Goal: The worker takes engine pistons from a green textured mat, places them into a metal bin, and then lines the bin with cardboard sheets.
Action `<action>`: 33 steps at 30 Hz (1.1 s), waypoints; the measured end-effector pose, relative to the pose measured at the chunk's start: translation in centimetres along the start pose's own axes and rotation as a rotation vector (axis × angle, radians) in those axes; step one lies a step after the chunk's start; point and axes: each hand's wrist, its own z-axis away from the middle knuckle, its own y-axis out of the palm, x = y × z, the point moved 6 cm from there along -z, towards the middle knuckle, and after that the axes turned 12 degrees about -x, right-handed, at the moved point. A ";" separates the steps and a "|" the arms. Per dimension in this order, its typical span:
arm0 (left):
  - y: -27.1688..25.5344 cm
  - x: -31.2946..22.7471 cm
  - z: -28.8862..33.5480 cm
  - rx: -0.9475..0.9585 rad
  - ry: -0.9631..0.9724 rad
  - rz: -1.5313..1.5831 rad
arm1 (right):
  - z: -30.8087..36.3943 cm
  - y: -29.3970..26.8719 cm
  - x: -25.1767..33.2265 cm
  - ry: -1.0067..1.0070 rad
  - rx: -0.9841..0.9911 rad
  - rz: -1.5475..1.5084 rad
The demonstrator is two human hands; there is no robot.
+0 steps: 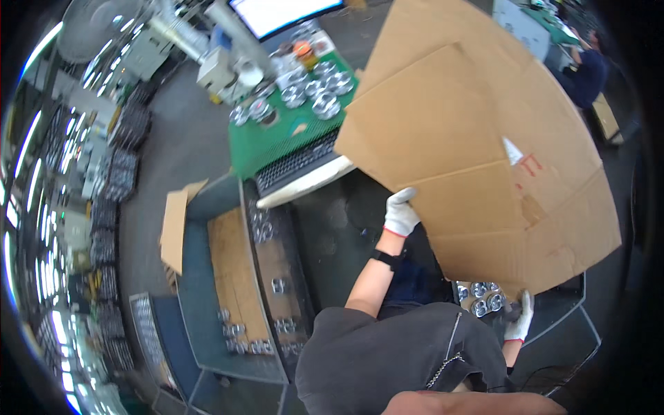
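Note:
A large brown cardboard sheet, creased and folded over itself, stands tilted in front of me and fills the right half of the view. My left hand, in a white glove with a red cuff, is closed on its left lower edge. At its bottom corner my right hand, gloved alike, grips the same sheet; its fingers are partly hidden. Just below that edge, beside my right hand, several shiny round metal parts lie in rows. The cardboard hides whatever is behind it.
On the left stands a grey bin with a cardboard lining and metal parts. A green-topped table carries more round parts, a keyboard and a monitor. A person sits at the far right.

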 end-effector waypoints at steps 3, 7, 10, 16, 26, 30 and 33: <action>-0.1 0.8 2.0 -0.044 0.126 -0.028 | -3.2 -2.2 3.9 -0.602 0.091 0.285; -1.2 3.3 5.3 -0.130 0.160 -0.017 | -0.6 -0.9 10.2 -0.843 0.195 0.437; -1.7 3.8 7.2 -0.101 0.192 0.079 | -0.2 0.5 11.5 -0.806 0.324 0.339; -1.2 2.6 10.3 -0.001 0.330 0.148 | 3.4 1.7 15.9 -0.918 0.583 0.161; -3.8 -0.2 10.5 -0.126 0.433 -0.053 | 14.1 9.5 22.6 -2.308 -0.034 1.200; -3.9 -0.1 8.8 -0.031 0.377 -0.031 | 17.5 10.8 24.7 -2.569 -0.267 0.976; -1.7 1.2 8.2 -0.010 0.354 -0.060 | 18.6 12.6 25.9 -2.571 -0.164 1.133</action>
